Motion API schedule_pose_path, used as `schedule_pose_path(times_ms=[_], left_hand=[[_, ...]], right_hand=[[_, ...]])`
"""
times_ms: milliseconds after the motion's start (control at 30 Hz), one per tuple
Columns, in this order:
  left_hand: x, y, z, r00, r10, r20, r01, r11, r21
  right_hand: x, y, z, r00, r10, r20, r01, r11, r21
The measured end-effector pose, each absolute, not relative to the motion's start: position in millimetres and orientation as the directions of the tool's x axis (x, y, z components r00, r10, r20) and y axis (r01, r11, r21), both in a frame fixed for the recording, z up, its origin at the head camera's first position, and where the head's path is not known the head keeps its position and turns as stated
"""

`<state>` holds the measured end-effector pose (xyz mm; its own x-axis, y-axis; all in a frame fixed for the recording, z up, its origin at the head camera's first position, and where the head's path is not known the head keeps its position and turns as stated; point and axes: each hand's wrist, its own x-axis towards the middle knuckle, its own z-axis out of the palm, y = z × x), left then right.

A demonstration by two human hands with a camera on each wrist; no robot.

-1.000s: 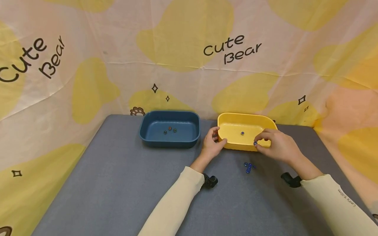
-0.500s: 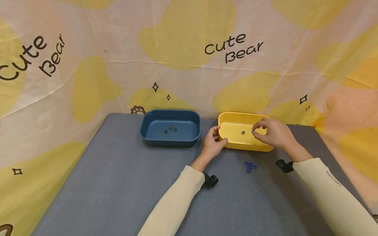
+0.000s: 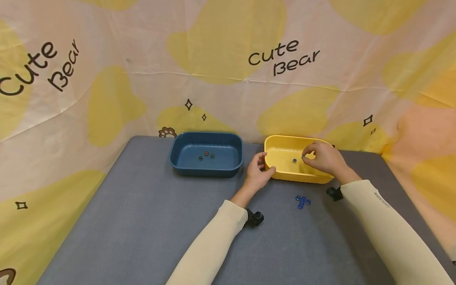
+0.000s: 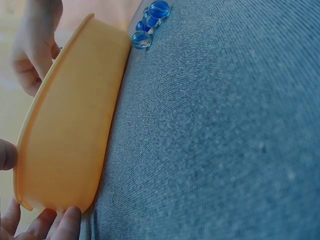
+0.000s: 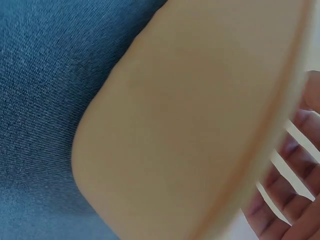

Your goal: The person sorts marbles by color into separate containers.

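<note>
In the head view my left hand (image 3: 257, 173) grips the left end of a yellow plastic bin (image 3: 299, 177), thumb at the front rim and fingers along the side. My right hand (image 3: 325, 158) reaches over the bin's right part and pinches a small blue marble (image 3: 303, 157) at its fingertips. One blue marble (image 3: 294, 160) lies on the bin floor, just left of those fingertips. Several blue marbles (image 3: 302, 202) sit clustered on the table in front of the bin. In the right wrist view the bin wall (image 5: 165, 125) hides the fingertips and the pinched marble.
To the left stands a dark blue bin (image 3: 206, 173) holding three marbles, one reddish. Both bins rest on a grey cloth-covered table (image 3: 142, 221), close to a patterned fabric backdrop (image 3: 221, 51) along its rear edge.
My right hand has moved left and farther in over the yellow bin, carrying the pinched marble from the front rim to above the bin's inside. The left hand stays on the bin.
</note>
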<state>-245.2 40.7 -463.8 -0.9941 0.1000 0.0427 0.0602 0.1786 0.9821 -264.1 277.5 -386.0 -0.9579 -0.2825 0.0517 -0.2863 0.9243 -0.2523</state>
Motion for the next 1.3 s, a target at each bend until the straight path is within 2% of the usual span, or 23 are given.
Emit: schedule_pose_path(times_ms=[467,767,1300], left_hand=[[-246,42,-464,-0.994,0.093,0.055,0.070,0.170,0.983],[-244,42,-464,-0.995,0.098,0.031,0.046,0.159,0.986],[-245,41,-464,-0.995,0.095,0.038,0.053,0.164,0.985]], right_hand=[[-297,290,-412,-0.956,-0.292,-0.012,-0.285,0.939,-0.193],[-301,288,-418,-0.956,-0.285,-0.071,-0.262,0.937,-0.231],[-307,283,-424,-0.958,-0.266,-0.111,-0.240,0.949,-0.202]])
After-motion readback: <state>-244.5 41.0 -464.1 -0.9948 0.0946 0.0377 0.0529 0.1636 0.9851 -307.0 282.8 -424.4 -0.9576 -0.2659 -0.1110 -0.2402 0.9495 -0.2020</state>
